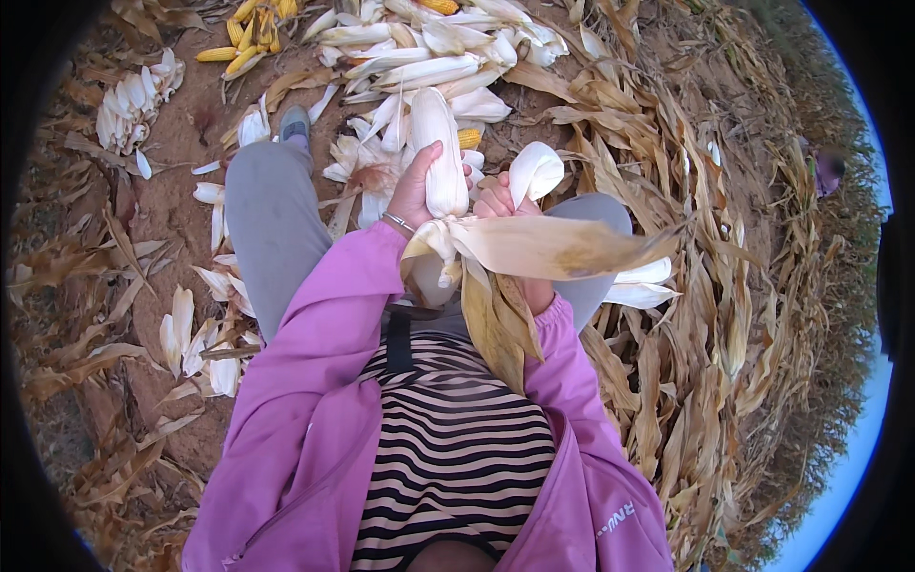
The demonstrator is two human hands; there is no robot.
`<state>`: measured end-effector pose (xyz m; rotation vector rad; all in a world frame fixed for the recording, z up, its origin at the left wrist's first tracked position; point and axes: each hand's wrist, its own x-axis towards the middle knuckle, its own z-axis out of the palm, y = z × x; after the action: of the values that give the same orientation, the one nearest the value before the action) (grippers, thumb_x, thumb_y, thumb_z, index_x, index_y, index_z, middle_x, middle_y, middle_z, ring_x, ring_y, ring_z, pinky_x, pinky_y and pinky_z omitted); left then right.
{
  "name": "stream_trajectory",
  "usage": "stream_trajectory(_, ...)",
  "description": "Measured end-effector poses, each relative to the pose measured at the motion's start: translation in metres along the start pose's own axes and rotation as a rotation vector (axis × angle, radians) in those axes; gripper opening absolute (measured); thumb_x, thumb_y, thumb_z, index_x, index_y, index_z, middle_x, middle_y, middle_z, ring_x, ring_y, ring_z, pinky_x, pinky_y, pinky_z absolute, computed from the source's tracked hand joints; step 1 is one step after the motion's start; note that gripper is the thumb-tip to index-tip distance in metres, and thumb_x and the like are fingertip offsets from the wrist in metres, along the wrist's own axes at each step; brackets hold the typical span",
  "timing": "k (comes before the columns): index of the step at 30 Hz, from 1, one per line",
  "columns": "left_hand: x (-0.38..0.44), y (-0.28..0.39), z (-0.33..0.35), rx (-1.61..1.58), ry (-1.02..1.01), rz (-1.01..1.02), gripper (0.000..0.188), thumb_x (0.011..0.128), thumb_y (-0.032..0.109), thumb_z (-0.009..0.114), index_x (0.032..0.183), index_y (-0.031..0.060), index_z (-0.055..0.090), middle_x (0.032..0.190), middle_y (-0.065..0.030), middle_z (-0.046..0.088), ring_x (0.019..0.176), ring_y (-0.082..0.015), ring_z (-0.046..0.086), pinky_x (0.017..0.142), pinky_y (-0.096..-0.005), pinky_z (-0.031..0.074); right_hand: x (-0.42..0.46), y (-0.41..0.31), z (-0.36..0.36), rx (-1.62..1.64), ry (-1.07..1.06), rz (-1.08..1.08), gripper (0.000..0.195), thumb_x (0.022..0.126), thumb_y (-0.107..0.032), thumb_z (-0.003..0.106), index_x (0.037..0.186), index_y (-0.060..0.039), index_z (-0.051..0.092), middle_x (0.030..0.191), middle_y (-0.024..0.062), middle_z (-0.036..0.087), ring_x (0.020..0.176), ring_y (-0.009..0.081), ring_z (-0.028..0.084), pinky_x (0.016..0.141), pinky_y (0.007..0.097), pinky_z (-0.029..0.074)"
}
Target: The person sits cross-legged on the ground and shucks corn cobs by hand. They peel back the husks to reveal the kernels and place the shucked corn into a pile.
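Note:
My left hand [417, 184] is wrapped around an ear of corn [444, 154] still covered in pale inner husk, its stalk end towards me. Dry outer husk leaves [565, 247] are peeled back from the base and spread to the right and down over my lap. In the fingers of my right hand [500, 196] is a white husk leaf [536, 171], curled over above the fist. Whether that leaf is still joined to the ear is hidden. Below the ear, the stub of the stalk [449, 274] shows.
Pale husked ears and loose husks [429, 61] form a heap ahead of my legs. Bare yellow cobs [254, 36] lie at the upper left. Dry stalks and leaves [686, 343] cover the ground on the right. Another person [828, 175] appears at the far right.

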<state>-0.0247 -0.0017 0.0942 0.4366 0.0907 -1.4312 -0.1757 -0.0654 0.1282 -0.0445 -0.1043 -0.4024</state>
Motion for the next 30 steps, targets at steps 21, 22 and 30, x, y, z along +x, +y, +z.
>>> stream_trajectory(21, -0.016, 0.033, 0.009, 0.336, -0.082, 0.323, 0.06, 0.084, 0.034, 0.069, 0.129, -0.0004, 0.045, 0.101, -0.0168, 0.063, 0.085, -0.0246, 0.065, 0.079, -0.0382, 0.056, -0.002, -0.116, 0.082, -0.645, 0.389, -0.801, 0.019, 0.09, -0.007, 0.065, 0.105, -0.0051, 0.053, 0.066, -0.001, 0.046, 0.05, 0.0059, 0.037, 0.047, 0.0236, 0.035)
stream_trajectory(22, -0.016, 0.038, 0.002, 0.28, -0.101, 0.278, 0.063, 0.084, 0.033, 0.07, 0.13, -0.0012, 0.044, 0.104, -0.0168, 0.063, 0.089, -0.025, 0.065, 0.085, -0.0394, 0.054, 0.0, -0.131, 0.086, -0.806, 0.496, -0.888, 0.018, 0.089, -0.006, 0.065, 0.104, -0.0047, 0.054, 0.066, -0.0017, 0.046, 0.05, 0.0058, 0.036, 0.047, 0.024, 0.035)
stream_trajectory(30, -0.015, 0.036, 0.007, 0.38, -0.187, 0.288, 0.064, 0.085, 0.024, 0.073, 0.134, -0.0009, 0.04, 0.117, -0.0162, 0.059, 0.109, -0.0256, 0.059, 0.098, -0.0382, 0.046, 0.028, -0.085, 0.159, -1.354, 0.689, -0.835, 0.013, 0.092, -0.009, 0.061, 0.097, 0.0038, 0.063, 0.064, -0.0007, 0.048, 0.048, 0.0058, 0.039, 0.046, 0.0209, 0.033)
